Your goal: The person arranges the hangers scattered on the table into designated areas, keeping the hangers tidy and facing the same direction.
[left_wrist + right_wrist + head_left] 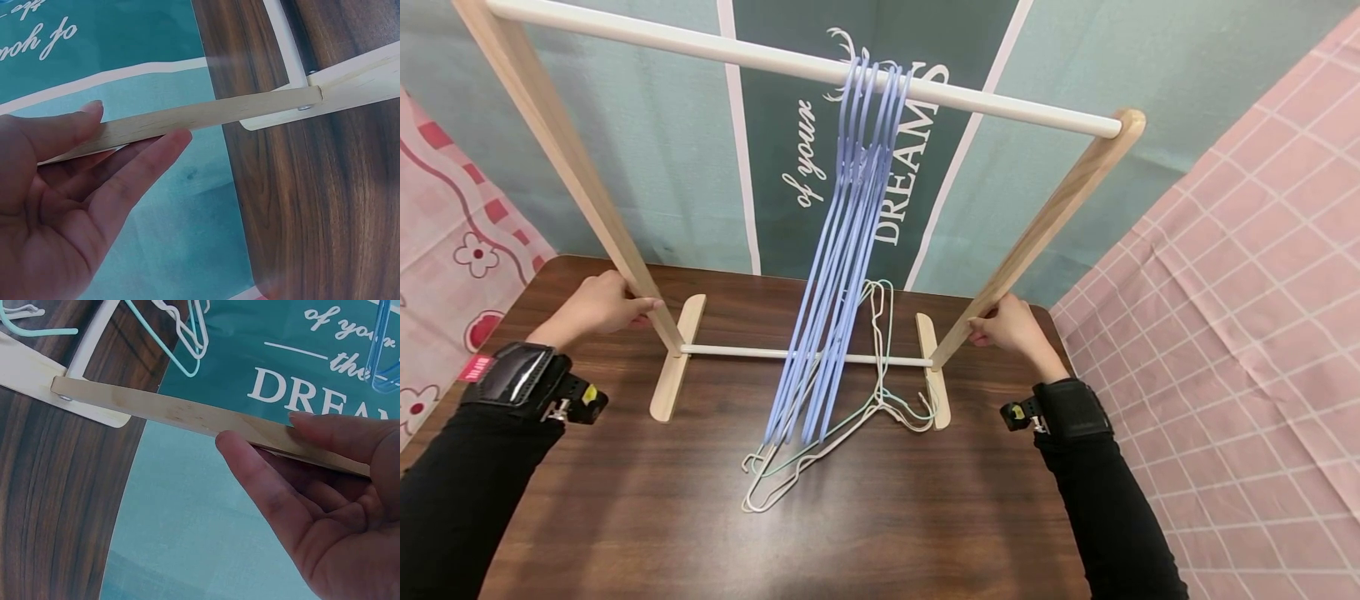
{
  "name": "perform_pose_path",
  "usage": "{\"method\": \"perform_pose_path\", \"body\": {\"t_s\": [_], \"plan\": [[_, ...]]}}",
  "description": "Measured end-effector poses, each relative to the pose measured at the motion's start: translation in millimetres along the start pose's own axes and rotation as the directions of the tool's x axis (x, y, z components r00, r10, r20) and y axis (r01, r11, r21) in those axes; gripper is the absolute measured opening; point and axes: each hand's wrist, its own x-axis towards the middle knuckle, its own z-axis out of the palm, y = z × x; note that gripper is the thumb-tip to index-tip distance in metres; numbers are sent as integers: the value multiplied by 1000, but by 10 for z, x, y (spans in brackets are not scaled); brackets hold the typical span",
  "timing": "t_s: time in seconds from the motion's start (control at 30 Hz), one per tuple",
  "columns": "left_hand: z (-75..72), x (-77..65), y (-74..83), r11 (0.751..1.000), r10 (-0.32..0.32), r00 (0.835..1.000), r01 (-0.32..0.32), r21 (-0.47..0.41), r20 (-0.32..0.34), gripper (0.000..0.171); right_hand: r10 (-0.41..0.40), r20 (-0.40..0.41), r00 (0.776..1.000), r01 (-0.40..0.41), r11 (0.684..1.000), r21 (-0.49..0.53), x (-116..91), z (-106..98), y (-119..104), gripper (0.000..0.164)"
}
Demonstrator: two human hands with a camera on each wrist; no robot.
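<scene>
A small clothes rack (805, 63) with wooden side posts and white rails stands on the table. Low on its left post, my left hand (606, 304) pinches the wood between thumb and fingers; the left wrist view shows the left post (206, 114) in that grip. My right hand (1009, 323) likewise pinches the right post (181, 412) near its foot. Several blue hangers (850, 217) hang bunched from the top rail. Below them, white and pale green hangers (850, 429) lie in a loose heap on the table, partly hidden behind the blue ones.
The brown wooden table (715, 517) carries the rack's two flat feet (678, 358). Behind it hangs a teal cloth (1045, 50) with white lettering. A pink checked cloth (1240, 275) borders the right side, a pink flowered one (460, 217) the left.
</scene>
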Motion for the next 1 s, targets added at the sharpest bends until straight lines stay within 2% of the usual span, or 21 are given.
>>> {"method": "perform_pose_path", "body": {"t_s": [0.37, 0.57, 0.73, 1.0], "plan": [[8, -1, 5, 1000, -1, 1000, 1, -4, 4, 38, 48, 4, 999, -48, 998, 43, -45, -23, -32, 27], [8, 1, 12, 1000, -10, 1000, 10, -4, 3, 38, 43, -45, 998, -44, 999, -21, -115, -42, -47, 27], [4, -3, 21, 1000, -4, 1000, 4, -8, 6, 38, 25, -75, 997, -31, 996, -82, -183, -27, -39, 20], [10, -11, 26, 1000, -2, 1000, 2, -11, 4, 37, 30, -40, 999, -33, 997, -67, -237, 107, -48, 17]]}}
